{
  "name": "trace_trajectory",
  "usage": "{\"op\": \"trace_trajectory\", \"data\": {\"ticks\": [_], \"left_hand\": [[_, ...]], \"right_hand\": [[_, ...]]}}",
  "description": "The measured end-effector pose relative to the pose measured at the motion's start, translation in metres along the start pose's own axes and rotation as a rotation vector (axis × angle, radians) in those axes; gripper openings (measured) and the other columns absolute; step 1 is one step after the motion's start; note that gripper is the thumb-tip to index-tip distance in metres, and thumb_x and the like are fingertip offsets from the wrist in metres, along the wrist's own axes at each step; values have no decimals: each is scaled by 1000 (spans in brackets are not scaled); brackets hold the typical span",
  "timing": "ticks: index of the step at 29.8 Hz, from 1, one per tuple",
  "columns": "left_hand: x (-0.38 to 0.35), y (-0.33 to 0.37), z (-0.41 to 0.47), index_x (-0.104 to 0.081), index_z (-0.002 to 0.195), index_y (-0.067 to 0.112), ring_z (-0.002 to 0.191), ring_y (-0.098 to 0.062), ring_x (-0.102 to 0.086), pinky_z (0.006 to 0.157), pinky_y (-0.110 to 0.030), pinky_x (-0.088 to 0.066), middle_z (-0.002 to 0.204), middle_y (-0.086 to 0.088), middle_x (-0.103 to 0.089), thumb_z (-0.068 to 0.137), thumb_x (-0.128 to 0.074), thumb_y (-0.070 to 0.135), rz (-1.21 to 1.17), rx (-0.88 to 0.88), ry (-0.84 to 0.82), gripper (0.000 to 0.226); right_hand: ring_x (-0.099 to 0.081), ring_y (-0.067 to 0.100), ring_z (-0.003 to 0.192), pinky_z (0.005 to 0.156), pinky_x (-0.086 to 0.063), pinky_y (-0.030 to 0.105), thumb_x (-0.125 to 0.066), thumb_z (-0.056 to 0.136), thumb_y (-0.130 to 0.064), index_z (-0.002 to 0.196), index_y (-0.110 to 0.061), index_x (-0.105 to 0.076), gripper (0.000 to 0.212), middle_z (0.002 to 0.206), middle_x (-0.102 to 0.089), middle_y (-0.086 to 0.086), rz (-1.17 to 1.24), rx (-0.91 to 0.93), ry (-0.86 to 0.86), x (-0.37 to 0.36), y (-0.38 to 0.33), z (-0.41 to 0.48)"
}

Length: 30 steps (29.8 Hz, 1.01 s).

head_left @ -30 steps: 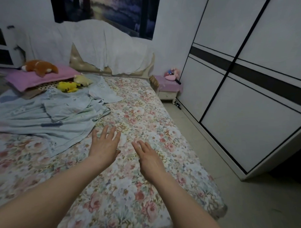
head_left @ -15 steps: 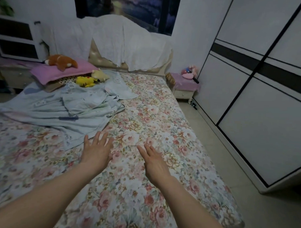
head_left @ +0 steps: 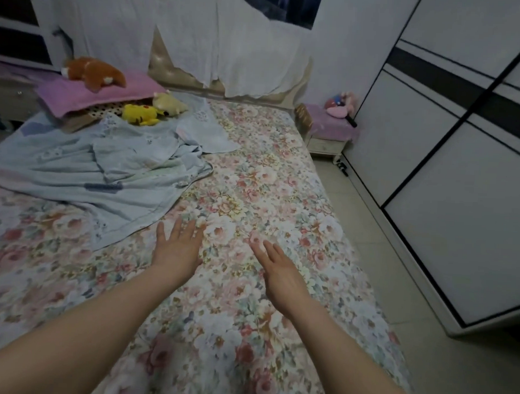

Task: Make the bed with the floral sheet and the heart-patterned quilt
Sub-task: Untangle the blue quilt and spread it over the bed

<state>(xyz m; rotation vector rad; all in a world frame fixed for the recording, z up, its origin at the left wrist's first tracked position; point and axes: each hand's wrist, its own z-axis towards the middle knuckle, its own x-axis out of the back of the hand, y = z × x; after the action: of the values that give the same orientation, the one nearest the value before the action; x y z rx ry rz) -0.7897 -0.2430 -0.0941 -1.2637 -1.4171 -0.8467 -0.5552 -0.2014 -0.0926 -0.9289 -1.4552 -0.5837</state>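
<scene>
Little has changed over the last second. The view has drawn in toward the bed and swung a little left, while both hands have kept the same pose: the left hand (head_left: 177, 250) and the right hand (head_left: 280, 268) are stretched forward side by side, palms down, fingers straight and released, grasping nothing. They lie low over the floral sheet (head_left: 268, 182); whether the palms press it or only skim above it cannot be told. The left fingertips are now just beside the near right edge of the pale blue quilt (head_left: 106, 173), which lies as before, crumpled on the left half of the bed, its print too faint to read as hearts. The pink pillow (head_left: 109, 94), the brown plush (head_left: 93, 73) on top of it and the yellow plush (head_left: 140, 114) at the far left have not moved either. This looks like a smoothing pass on the sheet, which is spread flat over the right and near parts of the bed and reaches its right edge. So the sheet seems largely done, and the quilt is not yet spread. The left hand is well placed to take the quilt's edge next.
</scene>
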Motion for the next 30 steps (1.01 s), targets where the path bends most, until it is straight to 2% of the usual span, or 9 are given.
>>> {"op": "trace_trajectory", "data": {"ticks": [8, 10, 12, 14, 18, 21, 23, 26, 30], "left_hand": [[13, 87, -12, -6, 158, 23, 151, -31, 7, 116, -62, 3, 165, -4, 4, 100, -42, 50, -32, 27, 85, 72], [-3, 125, -32, -5, 158, 22, 151, -31, 9, 116, -62, 3, 165, -4, 6, 101, -41, 50, -22, 37, 16, 73], [-23, 144, -48, -4, 158, 22, 151, -31, 10, 117, -63, 3, 165, -4, 7, 101, -39, 51, -17, 45, 16, 73], [-43, 177, -63, -3, 158, 22, 151, -31, 11, 117, -64, 3, 165, -5, 7, 101, -39, 51, -19, 39, -47, 73], [-85, 216, -96, 0, 158, 21, 151, -31, 11, 116, -62, 4, 165, -5, 9, 101, -39, 52, -49, 13, -113, 75], [-124, 241, -103, 0, 158, 23, 151, -31, 11, 118, -62, 2, 165, -5, 9, 101, -39, 52, -82, -10, -217, 75], [-154, 242, -81, 0, 158, 24, 151, -29, 12, 119, -59, 2, 165, -4, 10, 102, -36, 52, -123, 24, -229, 73], [-193, 233, -47, 6, 157, 27, 151, -28, 13, 119, -54, 4, 165, -2, 12, 101, -32, 56, -157, -20, -206, 74], [-239, 217, 8, 10, 156, 27, 151, -26, 10, 121, -50, -4, 165, -2, 12, 99, -32, 60, -151, -82, -169, 78]], "right_hand": [[-2, 21, 152, 120, -11, 32, -43, 96, 7, 156, -35, -1, 85, 165, -1, 0, -57, 12, 21, 7, 102, -41], [-3, 22, 152, 120, -13, 33, -44, 95, 7, 156, -35, -2, 86, 165, -2, 0, -52, 35, -19, -2, 134, -68], [-5, 22, 152, 120, -17, 35, -45, 95, 8, 157, -35, -3, 86, 165, -4, 0, -38, 42, 3, -15, 156, -85], [-5, 23, 152, 119, -20, 37, -45, 95, 7, 157, -35, -4, 85, 165, -4, 1, -30, 32, -60, -34, 180, -109], [-4, 23, 152, 120, -19, 38, -43, 96, 6, 157, -34, -2, 83, 165, -3, 1, 13, 10, -133, -76, 205, -145], [-1, 21, 152, 121, -18, 37, -40, 99, 0, 155, -40, 0, 79, 166, -1, -2, 53, 6, -207, -118, 221, -156], [1, 20, 152, 121, -15, 37, -38, 103, -10, 153, -44, 5, 75, 165, 3, -5, 106, 51, -212, -154, 231, -132], [6, 18, 152, 121, -12, 37, -38, 106, -24, 151, -47, 10, 70, 164, 10, -9, 105, 132, -215, -197, 240, -102], [8, 19, 152, 122, -10, 38, -36, 107, -34, 154, -41, 4, 63, 163, 14, -7, 14, 202, -218, -240, 251, -46]]}}
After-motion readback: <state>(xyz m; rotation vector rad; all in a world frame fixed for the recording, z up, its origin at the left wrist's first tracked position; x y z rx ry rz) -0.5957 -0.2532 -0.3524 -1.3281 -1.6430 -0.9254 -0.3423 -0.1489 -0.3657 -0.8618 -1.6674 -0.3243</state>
